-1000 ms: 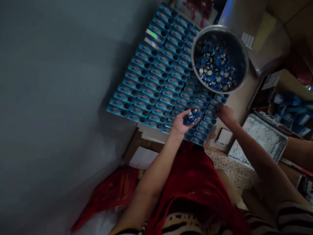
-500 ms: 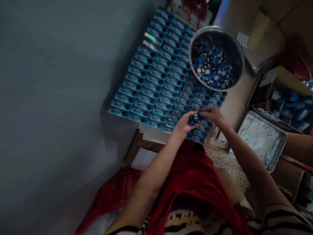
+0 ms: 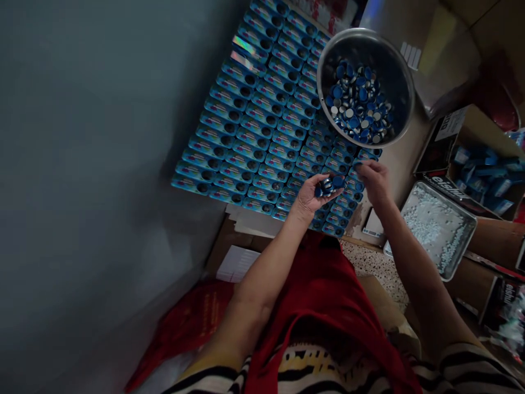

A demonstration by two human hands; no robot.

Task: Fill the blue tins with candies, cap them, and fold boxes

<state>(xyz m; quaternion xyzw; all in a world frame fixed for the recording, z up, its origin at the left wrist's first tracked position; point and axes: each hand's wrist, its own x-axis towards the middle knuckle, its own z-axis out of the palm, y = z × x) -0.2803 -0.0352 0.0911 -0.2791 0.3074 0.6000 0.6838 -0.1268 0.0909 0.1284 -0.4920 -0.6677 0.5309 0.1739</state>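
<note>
My left hand is cupped palm up and holds a small heap of blue caps. It hovers over the near right corner of a big block of blue tins, laid in rows, each with a dark round hole. My right hand is just right of it, fingers pinched down on the tins at the block's right edge; what it pinches is too small to make out. A steel bowl of blue and silver caps rests on the far right of the block.
A metal tray of small white pieces lies to the right, and another person's forearm reaches in beside it. An open carton with blue packs stands behind it. A grey wall fills the left. Red cloth covers my lap.
My right hand went to the caps in my left palm, then moved back right onto the tins at the edge. The view shifted slightly.
</note>
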